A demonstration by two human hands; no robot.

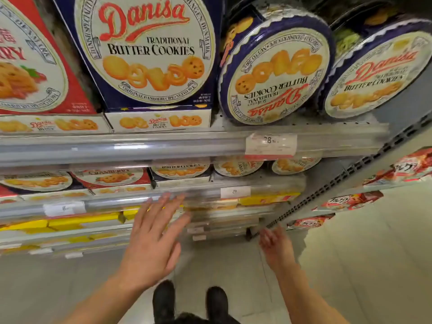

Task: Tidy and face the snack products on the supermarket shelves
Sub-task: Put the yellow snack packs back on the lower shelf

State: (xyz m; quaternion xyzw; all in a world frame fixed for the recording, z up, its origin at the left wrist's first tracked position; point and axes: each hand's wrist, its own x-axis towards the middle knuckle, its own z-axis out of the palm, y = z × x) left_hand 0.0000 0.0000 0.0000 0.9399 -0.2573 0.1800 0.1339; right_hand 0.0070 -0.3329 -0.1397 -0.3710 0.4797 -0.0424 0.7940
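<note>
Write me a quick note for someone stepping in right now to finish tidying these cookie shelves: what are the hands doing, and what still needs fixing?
Left hand: open, fingers spread, reaching toward the lower shelves, holding nothing.
Right hand: open, loosely relaxed, empty, blurred.
Top shelf: the blue Danisa box stands upright and faces front. Beside it, the round blue tin sits with its label upside down. The next tin to the right is tilted.
Done: the boxes look faced.
Left: probably turn the upside-down tin right way up, straighten the tilted one, then check the lower shelves, which are too blurred to judge.
</note>
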